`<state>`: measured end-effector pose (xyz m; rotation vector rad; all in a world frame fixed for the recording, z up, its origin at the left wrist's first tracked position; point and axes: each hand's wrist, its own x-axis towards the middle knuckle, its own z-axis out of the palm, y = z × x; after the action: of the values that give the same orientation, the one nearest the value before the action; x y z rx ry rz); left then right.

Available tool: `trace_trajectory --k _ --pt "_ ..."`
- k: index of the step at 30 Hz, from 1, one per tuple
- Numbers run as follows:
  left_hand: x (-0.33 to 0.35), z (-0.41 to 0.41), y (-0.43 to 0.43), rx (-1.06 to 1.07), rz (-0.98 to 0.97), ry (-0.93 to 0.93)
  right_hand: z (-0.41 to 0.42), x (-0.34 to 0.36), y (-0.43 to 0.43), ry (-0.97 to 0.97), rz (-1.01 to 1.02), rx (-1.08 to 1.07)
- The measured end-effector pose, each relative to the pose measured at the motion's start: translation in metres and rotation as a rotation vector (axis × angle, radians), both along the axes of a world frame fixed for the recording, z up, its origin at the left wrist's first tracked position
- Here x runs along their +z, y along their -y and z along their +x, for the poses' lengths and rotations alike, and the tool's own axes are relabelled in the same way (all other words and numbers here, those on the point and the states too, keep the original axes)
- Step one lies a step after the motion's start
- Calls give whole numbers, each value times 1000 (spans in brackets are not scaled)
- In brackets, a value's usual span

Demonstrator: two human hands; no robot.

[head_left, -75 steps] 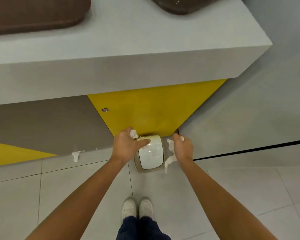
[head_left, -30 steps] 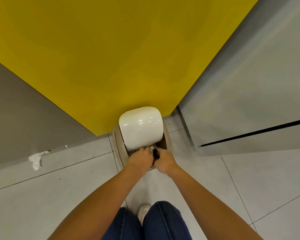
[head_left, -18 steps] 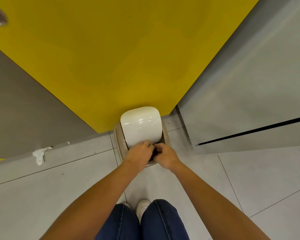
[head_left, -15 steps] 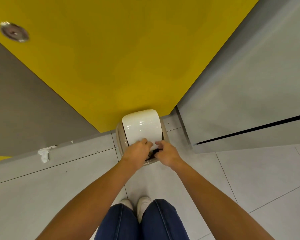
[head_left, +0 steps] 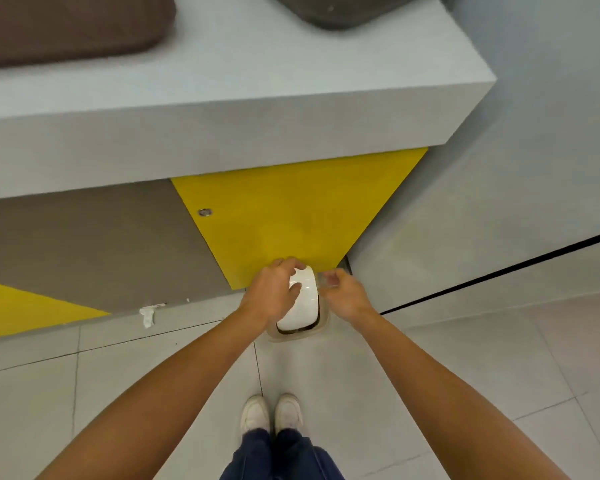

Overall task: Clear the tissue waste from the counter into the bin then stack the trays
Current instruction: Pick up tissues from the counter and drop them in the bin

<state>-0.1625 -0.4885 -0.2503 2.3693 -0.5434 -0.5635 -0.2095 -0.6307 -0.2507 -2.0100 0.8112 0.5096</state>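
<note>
Rising from the crouch of half a second ago, the person now stands over the bin [head_left: 291, 337], and the counter [head_left: 291, 64] has come back into view above it; both hands have shifted from the near edge of the white swing lid [head_left: 300, 306] to its far end. Standing on the tiled floor [head_left: 465, 358] against the yellow panel [head_left: 291, 216], close to where the counter meets the grey wall [head_left: 499, 202], the bin has its long axis running from the person's white shoes [head_left: 271, 414] straight toward the panel. The left hand [head_left: 274, 292] grips the lid's far end, fingers curled over the top and thumb pressed on the white surface. The right hand [head_left: 343, 296] hovers just beside the bin's right rim, its fingertips smeared by motion, so whether they pinch anything cannot be told. A tissue scrap [head_left: 148, 315] lies on the floor at the foot of the counter, well to the left of the bin. On the counter top, a brown tray [head_left: 66, 26] and a darker tray [head_left: 343, 8] lie apart, unstacked, both cut off by the picture's edge
</note>
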Motion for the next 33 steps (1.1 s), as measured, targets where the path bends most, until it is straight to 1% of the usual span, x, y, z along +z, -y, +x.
trace_trajectory --k 6,13,24,28,33 --pt "106 3 -10 56 -54 122 19 105 -3 161 -25 47" --pt "187 6 -29 174 -135 231 38 192 -9 377 -75 115" --pt "251 33 -62 345 -227 395 77 254 -38 606 -60 201" --pt "269 61 -77 379 -271 432 101 271 -52 741 -65 195" --pt "291 111 -96 382 -305 473 147 287 -67 781 -120 230"
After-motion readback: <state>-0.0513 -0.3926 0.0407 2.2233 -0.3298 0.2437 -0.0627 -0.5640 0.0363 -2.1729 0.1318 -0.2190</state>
